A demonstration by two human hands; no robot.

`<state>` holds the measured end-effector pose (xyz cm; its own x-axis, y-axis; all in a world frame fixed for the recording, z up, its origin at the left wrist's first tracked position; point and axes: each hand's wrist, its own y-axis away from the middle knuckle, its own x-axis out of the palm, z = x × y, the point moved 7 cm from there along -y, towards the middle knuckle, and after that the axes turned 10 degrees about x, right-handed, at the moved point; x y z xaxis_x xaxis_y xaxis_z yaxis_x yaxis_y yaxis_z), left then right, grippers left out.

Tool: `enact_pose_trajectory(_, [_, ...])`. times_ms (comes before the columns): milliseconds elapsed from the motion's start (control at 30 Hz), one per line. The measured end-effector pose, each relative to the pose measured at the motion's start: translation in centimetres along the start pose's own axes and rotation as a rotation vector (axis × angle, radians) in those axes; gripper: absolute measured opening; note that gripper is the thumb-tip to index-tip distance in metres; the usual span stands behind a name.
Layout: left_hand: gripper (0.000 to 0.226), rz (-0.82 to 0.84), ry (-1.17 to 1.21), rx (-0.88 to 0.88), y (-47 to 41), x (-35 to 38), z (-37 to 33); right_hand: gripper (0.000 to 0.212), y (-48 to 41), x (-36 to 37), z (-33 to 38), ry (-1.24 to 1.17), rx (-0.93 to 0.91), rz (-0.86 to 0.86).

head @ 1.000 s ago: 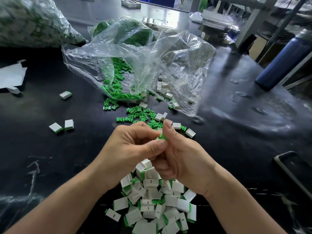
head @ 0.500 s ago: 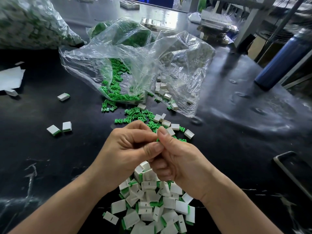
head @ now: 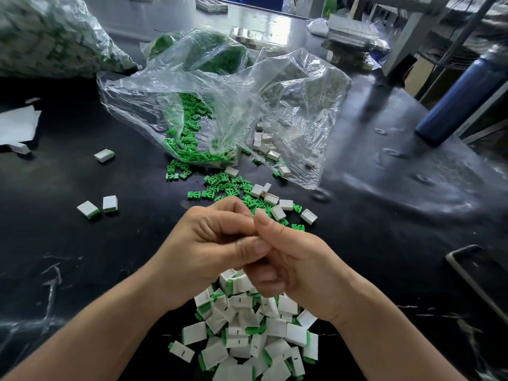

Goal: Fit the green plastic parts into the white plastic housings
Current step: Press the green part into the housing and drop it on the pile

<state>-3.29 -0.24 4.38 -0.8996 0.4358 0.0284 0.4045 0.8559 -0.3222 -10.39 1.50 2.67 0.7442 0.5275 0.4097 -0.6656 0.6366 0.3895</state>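
Note:
My left hand (head: 214,243) and my right hand (head: 291,259) meet fingertip to fingertip above the black table. Together they pinch one small piece, of which only a sliver of green (head: 257,236) shows; the rest is hidden by my fingers. Below my hands lies a pile of white housings with green parts fitted (head: 247,334). Beyond my hands, loose green parts (head: 220,185) and empty white housings (head: 277,211) are scattered. They spill from an open clear plastic bag (head: 220,111).
Two fitted pieces (head: 96,207) and another (head: 104,155) lie apart at the left, near a white paper scrap (head: 16,125). A large full bag (head: 49,37) sits far left. At the right are a blue bottle (head: 461,103) and a dark flat device (head: 481,270).
The green part seen between my fingertips earlier is now almost covered as my hands press closer together. My hands have stayed over the pile.

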Motion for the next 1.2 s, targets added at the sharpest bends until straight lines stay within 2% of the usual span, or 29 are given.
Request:
enact_pose_trajectory(33, [0.014,0.001,0.006,0.007,0.0,0.0,0.0,0.033,0.0,-0.3,0.0,-0.002,0.000,-0.035])
enact_pose_trajectory(167, [0.042,0.015,0.019,0.037,0.0,-0.1,0.1,0.028,0.2,-0.6,-0.1,-0.024,0.010,-0.120])
enact_pose_trajectory(367, [0.038,0.047,0.034,0.050,-0.2,0.0,0.0,0.037,0.4,-0.7,-0.4,0.015,0.056,-0.148])
enact_pose_trajectory(567, [0.041,0.060,0.062,0.038,-0.1,-0.1,0.0,0.030,0.5,-0.6,-0.4,-0.029,0.059,-0.149])
enact_pose_trajectory(733, [0.039,0.045,0.082,0.025,-0.1,-0.1,0.0,0.032,0.4,-0.3,-0.3,-0.048,0.027,-0.105])
enact_pose_trajectory(933, [0.035,0.048,0.101,0.024,0.0,-0.1,0.0,0.038,0.3,0.2,0.1,0.061,-0.008,-0.044])
enact_pose_trajectory(1067, [0.044,0.035,0.059,0.041,-0.1,-0.2,0.1,0.037,0.0,-0.2,-0.3,0.032,0.029,-0.114])
enact_pose_trajectory(1200, [0.038,0.034,0.076,0.056,-0.2,-0.3,-0.2,0.043,0.1,-0.1,-0.3,0.030,0.007,-0.145])
